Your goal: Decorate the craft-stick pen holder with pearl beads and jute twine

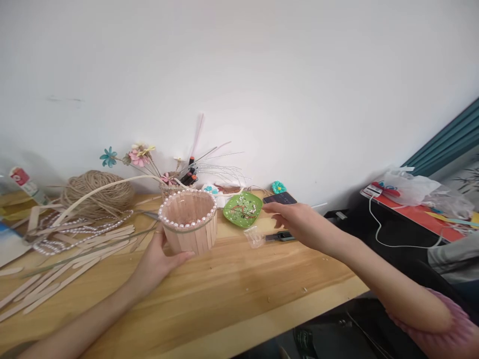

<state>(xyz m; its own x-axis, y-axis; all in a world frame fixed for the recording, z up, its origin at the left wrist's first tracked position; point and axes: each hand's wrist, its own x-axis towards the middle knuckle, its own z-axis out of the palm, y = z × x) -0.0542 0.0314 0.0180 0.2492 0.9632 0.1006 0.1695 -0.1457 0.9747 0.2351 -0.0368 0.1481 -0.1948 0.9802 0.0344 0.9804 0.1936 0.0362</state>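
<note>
My left hand [162, 262] grips a small basket [190, 237] of wooden craft sticks at its lower left. The thumb lies along the front, and the other fingers are partly hidden behind it. White pearl beads ring the basket's rim. My right hand [294, 219] hangs over the table by a dark phone [279, 198], fingers loosely extended and somewhat apart, with nothing visible in them. Left of that hand is a green dish [229, 212] holding small sprigs and bits. A small clear plastic box [254, 237] and a utility knife [280, 236] lie below the dish.
A twine ball [95, 194], pearl strings [88, 227] and loose craft sticks [75, 267] cover the left side. Behind the basket stands a pot [170, 189] with flowers and markers. A teal flower [278, 187] lies near the wall. Plastic bags [415, 187] are at far right.
</note>
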